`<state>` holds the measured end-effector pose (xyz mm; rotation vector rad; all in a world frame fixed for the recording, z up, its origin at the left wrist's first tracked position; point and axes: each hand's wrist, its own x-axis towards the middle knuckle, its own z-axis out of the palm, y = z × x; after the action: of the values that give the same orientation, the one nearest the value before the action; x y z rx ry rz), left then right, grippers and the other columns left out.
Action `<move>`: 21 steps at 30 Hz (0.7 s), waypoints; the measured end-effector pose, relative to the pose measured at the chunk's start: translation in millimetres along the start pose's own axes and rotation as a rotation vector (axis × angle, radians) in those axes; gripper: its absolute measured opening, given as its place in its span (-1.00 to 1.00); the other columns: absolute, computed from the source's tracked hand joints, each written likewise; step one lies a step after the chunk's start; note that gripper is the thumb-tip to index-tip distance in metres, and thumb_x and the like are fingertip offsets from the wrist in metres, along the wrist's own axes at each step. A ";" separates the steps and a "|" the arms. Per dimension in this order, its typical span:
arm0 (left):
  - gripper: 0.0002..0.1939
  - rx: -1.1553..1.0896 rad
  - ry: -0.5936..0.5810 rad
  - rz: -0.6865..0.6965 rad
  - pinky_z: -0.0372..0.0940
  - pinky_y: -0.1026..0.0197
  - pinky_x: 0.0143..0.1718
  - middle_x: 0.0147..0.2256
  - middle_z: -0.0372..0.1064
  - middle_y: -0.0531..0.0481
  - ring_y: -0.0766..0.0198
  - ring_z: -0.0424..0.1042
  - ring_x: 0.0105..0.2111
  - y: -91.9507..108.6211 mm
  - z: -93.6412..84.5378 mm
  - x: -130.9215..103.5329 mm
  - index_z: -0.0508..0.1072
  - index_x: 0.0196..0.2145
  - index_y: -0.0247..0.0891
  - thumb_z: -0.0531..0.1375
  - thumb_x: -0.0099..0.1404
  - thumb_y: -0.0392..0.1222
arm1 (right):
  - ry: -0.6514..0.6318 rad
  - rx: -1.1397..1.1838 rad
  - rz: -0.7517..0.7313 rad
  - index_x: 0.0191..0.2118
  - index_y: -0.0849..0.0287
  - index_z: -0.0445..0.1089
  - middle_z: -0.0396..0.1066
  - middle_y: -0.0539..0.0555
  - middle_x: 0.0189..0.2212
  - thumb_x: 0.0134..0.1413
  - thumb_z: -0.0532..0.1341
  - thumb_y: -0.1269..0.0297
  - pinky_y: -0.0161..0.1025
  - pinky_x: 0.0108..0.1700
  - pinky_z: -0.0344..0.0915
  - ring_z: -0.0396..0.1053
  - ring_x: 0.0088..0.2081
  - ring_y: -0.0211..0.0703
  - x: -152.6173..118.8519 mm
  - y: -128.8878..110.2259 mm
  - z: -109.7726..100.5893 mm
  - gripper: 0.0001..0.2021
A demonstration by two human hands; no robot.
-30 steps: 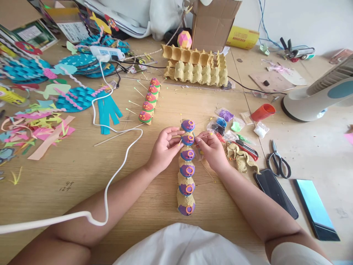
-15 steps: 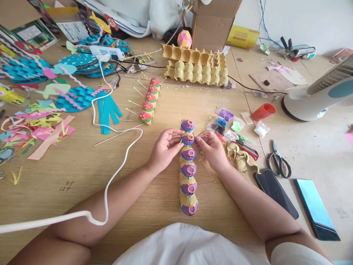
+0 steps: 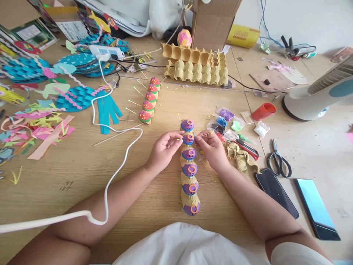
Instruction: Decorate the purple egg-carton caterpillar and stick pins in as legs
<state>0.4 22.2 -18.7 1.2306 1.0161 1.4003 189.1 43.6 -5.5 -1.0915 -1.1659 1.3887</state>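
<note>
Brightly purple-capped carton strip [image 3: 189, 167], orange rings [image 3: 190, 169]

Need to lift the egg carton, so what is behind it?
Behind the egg carton are a pink-and-yellow faceted ball and a cardboard box. The carton hides their bases and anything low behind it.

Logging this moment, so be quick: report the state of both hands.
Left hand: fingers closed on a thin yellow-tipped stick.
Right hand: fingers closed on another yellow-tipped stick.
</note>
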 end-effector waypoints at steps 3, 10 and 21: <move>-0.80 0.005 0.018 -0.008 0.43 0.14 0.09 0.02 0.58 -0.13 0.22 0.58 -0.02 -0.6 0.4 -0.3 0.53 -0.19 -0.23 0.34 0.34 -0.06 | 0.006 -0.011 -0.004 -0.29 0.09 0.40 0.40 -0.06 -0.41 -0.01 0.47 -0.07 -0.27 -0.26 0.35 0.35 -0.37 -0.28 0.3 0.6 -0.1 -0.61; -0.81 0.018 0.029 -0.004 0.41 0.11 0.13 0.02 0.59 -0.13 0.19 0.56 0.02 -2.5 0.5 0.0 0.52 -0.20 -0.23 0.33 0.35 -0.07 | 0.005 -0.049 -0.009 -0.27 0.08 0.38 0.41 -0.05 -0.41 0.01 0.44 -0.10 -0.25 -0.25 0.36 0.36 -0.36 -0.24 1.2 1.7 -0.1 -0.60; -0.77 -0.055 0.040 -0.075 0.41 0.08 0.13 0.00 0.59 -0.13 0.17 0.56 0.04 -5.0 0.3 1.8 0.49 -0.19 -0.23 0.37 0.30 -0.07 | 0.005 -0.018 0.017 -0.27 0.09 0.38 0.41 -0.07 -0.43 0.00 0.45 -0.05 -0.27 -0.26 0.34 0.35 -0.38 -0.27 1.3 -0.8 0.2 -0.62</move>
<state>1.3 24.9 -23.2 1.1174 1.0340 1.3907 188.8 44.9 -4.7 -1.1193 -1.1697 1.3904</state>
